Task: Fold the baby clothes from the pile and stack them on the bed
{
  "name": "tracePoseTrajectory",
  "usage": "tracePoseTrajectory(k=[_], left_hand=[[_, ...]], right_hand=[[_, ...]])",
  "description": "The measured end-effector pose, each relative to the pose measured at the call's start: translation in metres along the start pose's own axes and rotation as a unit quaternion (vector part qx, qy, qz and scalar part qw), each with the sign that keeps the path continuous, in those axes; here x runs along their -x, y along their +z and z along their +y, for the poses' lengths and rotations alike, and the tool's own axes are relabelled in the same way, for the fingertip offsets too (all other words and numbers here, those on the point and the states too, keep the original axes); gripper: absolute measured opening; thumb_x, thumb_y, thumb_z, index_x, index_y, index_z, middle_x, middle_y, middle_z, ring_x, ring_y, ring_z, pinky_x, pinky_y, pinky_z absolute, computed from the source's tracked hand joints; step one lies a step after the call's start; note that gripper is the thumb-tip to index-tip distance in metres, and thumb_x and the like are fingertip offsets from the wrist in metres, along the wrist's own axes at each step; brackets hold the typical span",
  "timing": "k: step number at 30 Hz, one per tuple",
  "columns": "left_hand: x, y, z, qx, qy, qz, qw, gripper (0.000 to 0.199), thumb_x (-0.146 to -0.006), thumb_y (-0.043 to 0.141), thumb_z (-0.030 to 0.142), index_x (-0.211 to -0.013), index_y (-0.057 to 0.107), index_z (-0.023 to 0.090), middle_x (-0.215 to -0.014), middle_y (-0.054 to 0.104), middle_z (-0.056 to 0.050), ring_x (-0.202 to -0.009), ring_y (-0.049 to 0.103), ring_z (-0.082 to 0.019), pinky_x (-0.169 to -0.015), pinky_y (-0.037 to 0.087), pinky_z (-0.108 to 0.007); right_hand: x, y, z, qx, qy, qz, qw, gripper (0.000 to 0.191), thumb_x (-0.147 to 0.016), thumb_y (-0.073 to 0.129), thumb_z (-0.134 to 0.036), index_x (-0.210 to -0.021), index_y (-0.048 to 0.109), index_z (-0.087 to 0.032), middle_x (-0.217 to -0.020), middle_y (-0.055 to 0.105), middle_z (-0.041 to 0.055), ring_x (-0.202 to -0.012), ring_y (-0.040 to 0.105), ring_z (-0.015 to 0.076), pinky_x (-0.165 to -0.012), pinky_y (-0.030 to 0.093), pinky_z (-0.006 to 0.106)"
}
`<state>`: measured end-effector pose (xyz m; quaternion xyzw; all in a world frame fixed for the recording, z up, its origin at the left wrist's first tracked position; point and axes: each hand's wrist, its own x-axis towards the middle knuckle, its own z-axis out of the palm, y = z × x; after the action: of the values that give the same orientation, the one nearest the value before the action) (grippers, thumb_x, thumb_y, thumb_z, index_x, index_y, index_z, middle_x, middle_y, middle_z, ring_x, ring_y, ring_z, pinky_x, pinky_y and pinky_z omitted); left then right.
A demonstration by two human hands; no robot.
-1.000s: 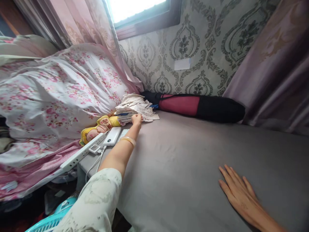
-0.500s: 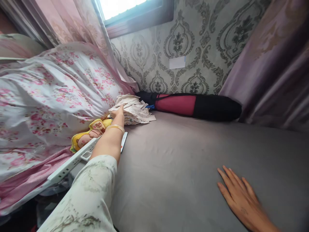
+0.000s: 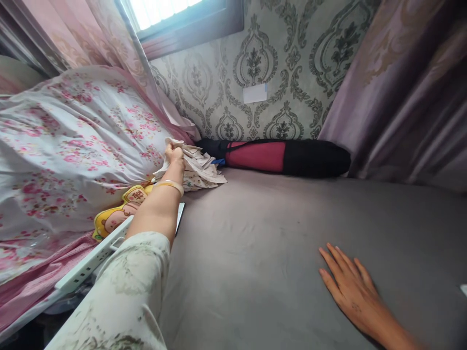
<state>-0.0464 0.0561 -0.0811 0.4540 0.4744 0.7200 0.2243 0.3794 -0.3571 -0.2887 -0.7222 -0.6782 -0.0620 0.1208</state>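
Observation:
My left hand (image 3: 174, 154) reaches to the far end of the bed, its fingers closed on the top of a pale folded cloth (image 3: 199, 167) with a small print. One edge of the cloth is pinched up, while the rest lies in a layered heap on the grey sheet (image 3: 248, 233). My right hand (image 3: 350, 287) lies palm down on the sheet at the right, fingers spread and holding nothing. Under my left forearm a phone (image 3: 180, 218) shows in part.
A black and red long bag (image 3: 255, 156) lies along the patterned wall. To the left are a floral cover (image 3: 80, 146), a yellow cartoon cushion (image 3: 120, 214) and a white power strip (image 3: 91, 260). Purple curtains (image 3: 379, 107) hang at the right.
My left hand has closed on the upper edge of the cloth and lifted it slightly. The view has shifted a little to the right. My right hand still rests on the sheet.

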Motion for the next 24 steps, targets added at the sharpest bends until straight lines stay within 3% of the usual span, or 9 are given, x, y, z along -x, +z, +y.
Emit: tracePoseTrajectory(k=[3,10,12,18,24], left_hand=[[0.006,0.030,0.011,0.089,-0.029,0.003,0.996,0.032,-0.069,0.050,0.005,-0.098,0.060,0.015,-0.084,0.066,0.000,-0.080,0.061,-0.011,-0.081,0.050,-0.022],[0.033,0.075,0.037,0.210,-0.062,-0.112,0.969,0.009,-0.081,0.062,0.015,-0.087,0.057,0.017,-0.072,0.063,0.002,-0.070,0.061,-0.011,-0.074,0.051,-0.023],[0.046,0.084,0.045,0.229,-0.074,-0.149,0.959,0.013,-0.081,0.067,0.022,-0.083,0.055,0.018,-0.069,0.061,0.002,-0.071,0.062,-0.013,-0.073,0.051,-0.025],[0.107,0.103,0.073,0.254,-0.101,-0.307,0.912,0.013,-0.082,0.068,0.024,-0.081,0.056,0.017,-0.065,0.058,0.003,-0.064,0.062,-0.013,-0.068,0.053,-0.025],[0.176,0.105,0.098,0.259,-0.126,-0.433,0.854,0.014,-0.086,0.064,0.029,-0.089,0.060,0.016,-0.068,0.063,0.002,-0.067,0.066,-0.014,-0.065,0.054,-0.023]], right_hand=[[-0.001,-0.001,-0.001,0.006,0.006,-0.007,1.000,0.064,-0.095,0.022,-0.052,-0.143,0.050,-0.021,-0.152,0.042,0.0072,-0.142,0.035,0.0271,-0.117,0.024,0.054],[-0.001,-0.007,-0.005,0.015,0.004,-0.021,1.000,0.062,-0.096,0.023,-0.049,-0.145,0.047,-0.018,-0.154,0.039,0.0084,-0.142,0.034,0.0269,-0.117,0.023,0.054],[-0.001,-0.008,-0.006,0.014,0.004,-0.018,1.000,0.061,-0.097,0.023,-0.048,-0.145,0.047,-0.019,-0.154,0.039,0.0089,-0.142,0.034,0.0264,-0.117,0.023,0.053],[-0.001,-0.007,-0.007,0.008,0.006,-0.018,1.000,0.057,-0.097,0.026,-0.046,-0.145,0.047,-0.022,-0.154,0.040,0.0088,-0.143,0.033,0.0260,-0.117,0.022,0.053],[-0.006,-0.017,-0.001,-0.021,-0.012,-0.042,0.999,0.055,-0.098,0.031,-0.046,-0.141,0.051,-0.020,-0.152,0.042,0.0125,-0.142,0.035,0.0286,-0.115,0.027,0.055]])
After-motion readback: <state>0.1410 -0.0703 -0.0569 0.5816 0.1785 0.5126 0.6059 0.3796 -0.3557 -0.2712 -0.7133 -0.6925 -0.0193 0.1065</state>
